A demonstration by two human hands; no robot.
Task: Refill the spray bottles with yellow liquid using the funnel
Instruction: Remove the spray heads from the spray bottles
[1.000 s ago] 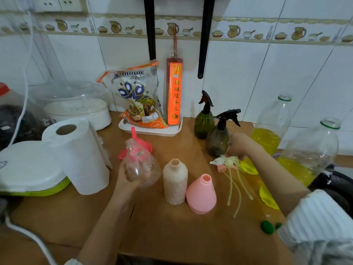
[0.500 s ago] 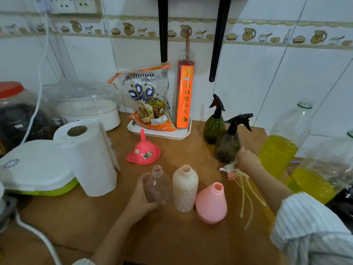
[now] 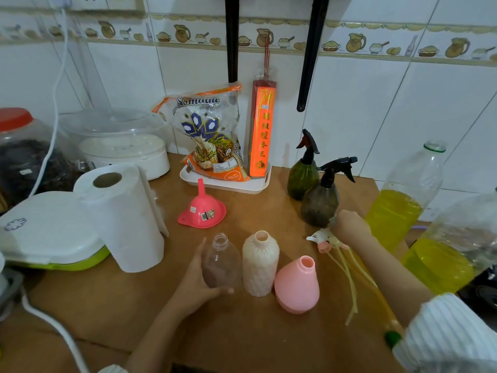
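**Three bottles uncapped, funnel not yet in hand**

I have my left hand (image 3: 200, 281) wrapped around the clear, empty plastic spray bottle (image 3: 222, 262), which stands upright on the brown wooden table (image 3: 242, 337). The cream ribbed bottle (image 3: 260, 265) is just beside it and the pink cone-shaped bottle (image 3: 297, 285) beyond that. Behind the clear bottle the pink plastic funnel (image 3: 202, 208) sits mouth-down. My right hand (image 3: 349, 224) rests closed over the loose spray heads with trailing tubes (image 3: 326, 239); what it grips I cannot tell. Well off to the same side stand two large bottles of yellow liquid (image 3: 395, 214). Risk: the light, close-set bottles could tip under a top-heavy funnel, spilling liquid.
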